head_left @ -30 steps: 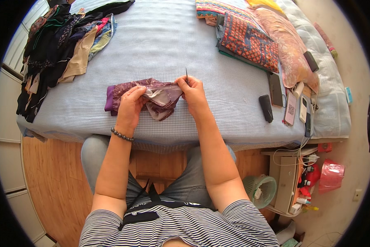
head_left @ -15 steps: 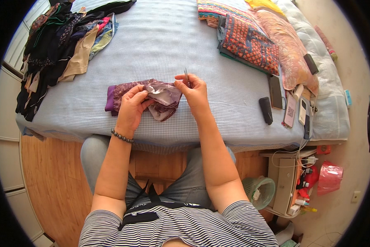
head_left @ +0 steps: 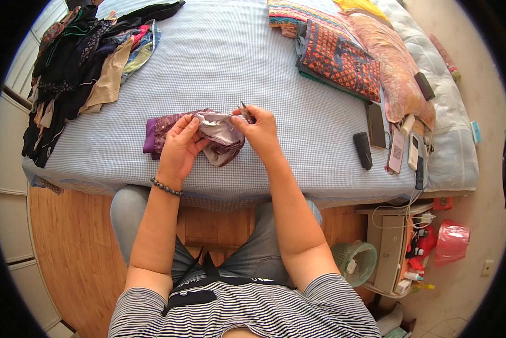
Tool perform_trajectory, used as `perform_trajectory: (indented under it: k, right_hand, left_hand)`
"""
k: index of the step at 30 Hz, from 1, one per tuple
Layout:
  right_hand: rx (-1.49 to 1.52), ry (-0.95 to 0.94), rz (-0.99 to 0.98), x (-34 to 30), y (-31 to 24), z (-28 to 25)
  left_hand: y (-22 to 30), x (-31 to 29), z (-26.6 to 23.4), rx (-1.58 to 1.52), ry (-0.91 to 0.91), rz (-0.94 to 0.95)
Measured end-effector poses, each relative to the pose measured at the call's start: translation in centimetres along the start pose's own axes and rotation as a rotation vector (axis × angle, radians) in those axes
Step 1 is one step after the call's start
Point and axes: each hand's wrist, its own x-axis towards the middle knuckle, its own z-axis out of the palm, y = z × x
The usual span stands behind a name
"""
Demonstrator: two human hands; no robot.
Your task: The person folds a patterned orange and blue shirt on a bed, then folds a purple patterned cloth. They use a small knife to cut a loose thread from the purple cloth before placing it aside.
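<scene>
A purple patterned cloth piece (head_left: 165, 125), sleeve-like, lies on the bed near its front edge. A plain purple band finishes its left end, and the right end is turned back to show a pale lining. My left hand (head_left: 178, 139) pinches this opened edge between thumb and fingers. My right hand (head_left: 258, 132) is closed at the right side of the opening, its thumb and forefinger at the cloth's rim. Two dark, thin tips of small thread snips (head_left: 243, 106) stick up from its fingers; the rest of the tool is mostly hidden in the palm.
A heap of clothes (head_left: 67, 67) lies on the bed at the left. Folded patterned fabric (head_left: 340, 59) and a pink pillow (head_left: 391, 67) are at the right, with a black case (head_left: 362, 151) and phones (head_left: 396, 150) nearby. A green basket (head_left: 361, 265) stands beside a small cabinet (head_left: 388, 242).
My right hand has moved slightly left, toward the cloth, and turned so the snips' two tips show apart. The cloth's opening is spread a little wider. My left hand has barely moved.
</scene>
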Motion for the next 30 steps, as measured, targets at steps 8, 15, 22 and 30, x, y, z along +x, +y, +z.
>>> perform_trajectory:
  k: [8,15,22,30]
  right_hand:
    - [-0.012,-0.142,0.167,-0.1,0.8,-2.3]
    - [0.162,-0.397,0.406,-0.7,-1.0,-3.8]
    - [0.810,-0.193,0.429,-0.6,0.8,-3.2]
    - [1.005,-0.232,0.455,-0.5,1.1,-2.2]
  left_hand:
    - [-1.1,0.4,-0.9,-0.111,0.037,0.035]
    - [-1.2,0.3,-0.9,-0.176,0.104,0.046]
    - [-1.1,-0.3,-0.6,-0.290,0.088,0.001]
    - [-0.8,-0.7,0.2,-0.165,0.118,-0.002]
